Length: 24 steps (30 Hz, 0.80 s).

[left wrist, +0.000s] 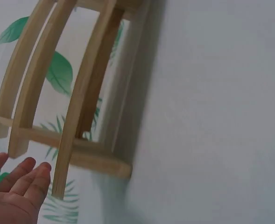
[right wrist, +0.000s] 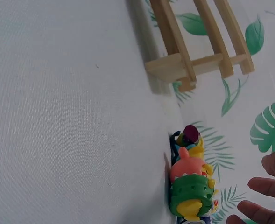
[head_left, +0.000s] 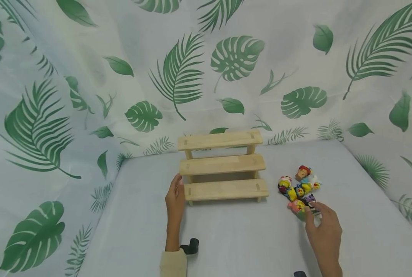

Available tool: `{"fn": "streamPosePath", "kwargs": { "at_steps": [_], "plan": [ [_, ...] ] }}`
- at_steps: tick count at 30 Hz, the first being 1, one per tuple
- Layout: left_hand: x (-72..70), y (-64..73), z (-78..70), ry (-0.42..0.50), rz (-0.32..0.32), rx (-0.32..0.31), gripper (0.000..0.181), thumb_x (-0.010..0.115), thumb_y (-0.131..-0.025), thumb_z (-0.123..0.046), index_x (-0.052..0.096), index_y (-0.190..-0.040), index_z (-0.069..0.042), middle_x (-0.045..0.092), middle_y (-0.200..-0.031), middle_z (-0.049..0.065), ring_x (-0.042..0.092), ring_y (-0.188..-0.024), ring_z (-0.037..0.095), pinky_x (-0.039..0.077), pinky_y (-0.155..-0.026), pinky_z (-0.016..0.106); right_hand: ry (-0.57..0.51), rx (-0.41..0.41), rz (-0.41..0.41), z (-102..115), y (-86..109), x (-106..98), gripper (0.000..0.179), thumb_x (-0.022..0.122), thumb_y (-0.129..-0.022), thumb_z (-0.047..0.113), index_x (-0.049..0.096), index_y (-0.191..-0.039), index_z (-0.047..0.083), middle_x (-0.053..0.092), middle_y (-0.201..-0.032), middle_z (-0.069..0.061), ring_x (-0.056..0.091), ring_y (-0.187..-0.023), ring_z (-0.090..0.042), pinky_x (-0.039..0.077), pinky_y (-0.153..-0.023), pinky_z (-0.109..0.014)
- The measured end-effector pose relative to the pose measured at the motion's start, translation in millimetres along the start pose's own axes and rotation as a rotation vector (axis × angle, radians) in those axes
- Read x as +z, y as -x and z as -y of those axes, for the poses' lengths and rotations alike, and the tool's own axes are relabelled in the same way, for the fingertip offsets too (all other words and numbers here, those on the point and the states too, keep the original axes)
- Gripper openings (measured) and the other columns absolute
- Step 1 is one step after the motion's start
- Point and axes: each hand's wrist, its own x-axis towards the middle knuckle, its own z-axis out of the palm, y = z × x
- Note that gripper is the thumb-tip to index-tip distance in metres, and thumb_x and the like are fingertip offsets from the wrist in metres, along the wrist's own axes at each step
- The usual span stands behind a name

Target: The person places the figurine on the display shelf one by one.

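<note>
A three-tier wooden step shelf (head_left: 223, 165) stands in the middle of the table. At its left end my left hand (head_left: 175, 198) is held upright, fingers extended; in the left wrist view the fingertips (left wrist: 44, 170) come right up to the ends of the planks. Several small colourful toy figurines (head_left: 292, 193) lie clustered to the right of the shelf. My right hand (head_left: 325, 231) reaches over the near side of that cluster, with thumb and fingers apart. Nearest to it are a pink-and-green figurine (right wrist: 191, 191) and a dark purple one (head_left: 309, 199).
White cloth with green leaf prints (head_left: 178, 77) hangs as walls behind and at both sides. The table (head_left: 237, 238) has a pale cover. A black piece (head_left: 192, 246) shows beside my left sleeve (head_left: 173, 263), and another dark piece (head_left: 300, 274) at the bottom edge.
</note>
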Motion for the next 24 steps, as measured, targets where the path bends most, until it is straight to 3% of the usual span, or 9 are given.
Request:
{"fn": "streamPosePath", "kwargs": {
  "at_steps": [4,7,12,16,19,22,24],
  "plan": [
    [10.7,-12.7,-2.9,0.247,-0.012,-0.096,0.044,0.050,-0.103,-0.032,0.048,-0.143,-0.012,0.053,-0.142,0.014,0.054,-0.130,0.027,0.047,-0.106,0.039,-0.072,-0.002,-0.049,-8,0.6,3,0.029,0.056,-0.099,0.015,0.061,-0.120,-0.004,0.057,-0.125,-0.027,0.052,-0.121,-0.044,0.051,-0.088,-0.059],
    [14.3,-18.0,-11.2,0.352,-0.035,-0.134,0.041,0.053,-0.102,-0.025,0.052,-0.138,-0.007,0.059,-0.133,0.021,0.058,-0.123,0.031,0.050,-0.102,0.042,-0.127,0.034,-0.058,-13,0.4,2,0.032,0.053,-0.101,0.019,0.061,-0.121,-0.005,0.059,-0.123,-0.026,0.055,-0.118,-0.043,0.052,-0.087,-0.058],
    [12.2,-19.5,-30.5,0.309,-0.074,-0.131,0.036,0.056,-0.101,-0.021,0.057,-0.128,0.003,0.067,-0.116,0.028,0.065,-0.110,0.038,0.054,-0.094,0.050,-0.161,0.112,-0.072,-18,-2.8,1,0.034,0.051,-0.101,0.022,0.062,-0.120,-0.004,0.063,-0.121,-0.025,0.060,-0.113,-0.043,0.054,-0.082,-0.054],
    [10.6,-21.1,-35.6,0.287,-0.085,-0.145,0.034,0.058,-0.100,-0.019,0.059,-0.124,0.004,0.067,-0.114,0.029,0.066,-0.108,0.042,0.056,-0.089,0.049,-0.188,0.199,-0.053,-20,-6.3,0,0.036,0.049,-0.102,0.026,0.062,-0.121,-0.001,0.064,-0.124,-0.021,0.061,-0.114,-0.041,0.050,-0.082,-0.041],
    [10.1,-24.2,-35.2,0.281,-0.081,-0.160,0.031,0.059,-0.099,-0.018,0.061,-0.121,0.004,0.067,-0.113,0.029,0.066,-0.106,0.042,0.057,-0.087,0.048,-0.219,0.253,-0.030,-22,-7.4,0,0.039,0.047,-0.102,0.030,0.061,-0.124,0.000,0.064,-0.127,-0.019,0.059,-0.116,-0.040,0.048,-0.087,-0.042],
    [11.3,-30.9,-21.6,0.271,-0.070,-0.169,0.028,0.060,-0.099,-0.020,0.064,-0.119,-0.002,0.069,-0.112,0.026,0.068,-0.105,0.038,0.059,-0.084,0.044,-0.237,0.310,0.003,-28,-10.1,4,0.043,0.045,-0.103,0.035,0.060,-0.127,0.001,0.061,-0.130,-0.019,0.057,-0.120,-0.040,0.047,-0.095,-0.051],
    [11.7,-35.1,-13.5,0.255,-0.060,-0.177,0.026,0.059,-0.099,-0.022,0.066,-0.119,-0.006,0.070,-0.111,0.023,0.068,-0.103,0.034,0.060,-0.082,0.041,-0.220,0.350,0.025,-32,-12.0,7,0.046,0.044,-0.103,0.038,0.059,-0.129,0.004,0.060,-0.133,-0.017,0.056,-0.122,-0.037,0.049,-0.093,-0.045]
  ]
}}
